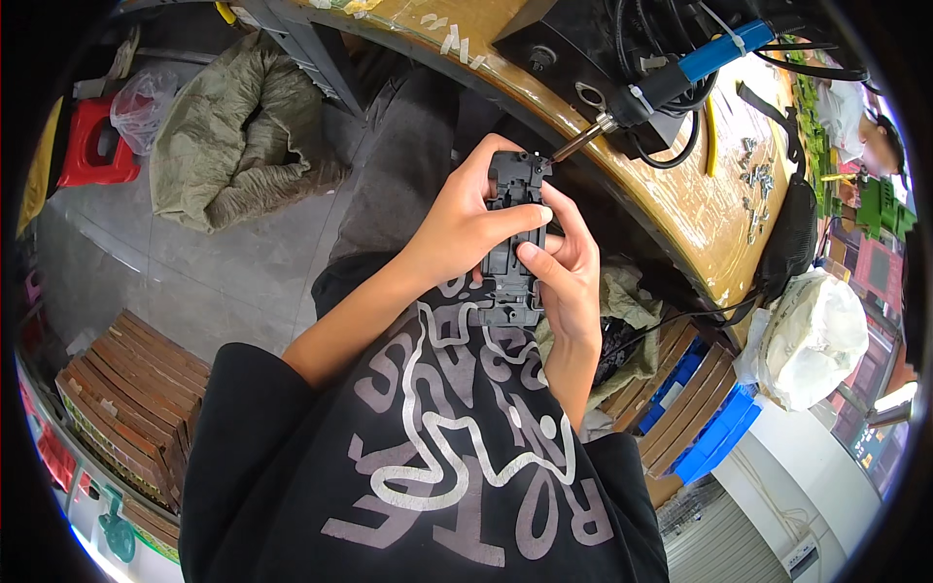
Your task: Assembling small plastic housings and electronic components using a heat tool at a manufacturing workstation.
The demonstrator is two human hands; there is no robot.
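Observation:
A long black moulded plastic part (512, 255), shaped like a toy chassis with recesses and posts, is held in front of my chest. My left hand (472, 219) is closed round its left side, with the thumb lying across the middle. On the other side my right hand (567, 267) grips it, thumb pressed on the face and fingers behind. The metal tip of a soldering iron (680, 83) with a blue handle points down at the part's upper right corner. Whether the tip touches it, I cannot tell. The iron sits at the bench edge, held by neither hand.
The wooden bench (544, 92) curves across the top right, with small screws (756, 180) scattered on it. Black cables hang round the iron. Stacked brown boards (131, 398) stand lower left; a blue crate (719, 437) and a white bag (814, 340) are at right. A green sack (233, 136) lies on the floor.

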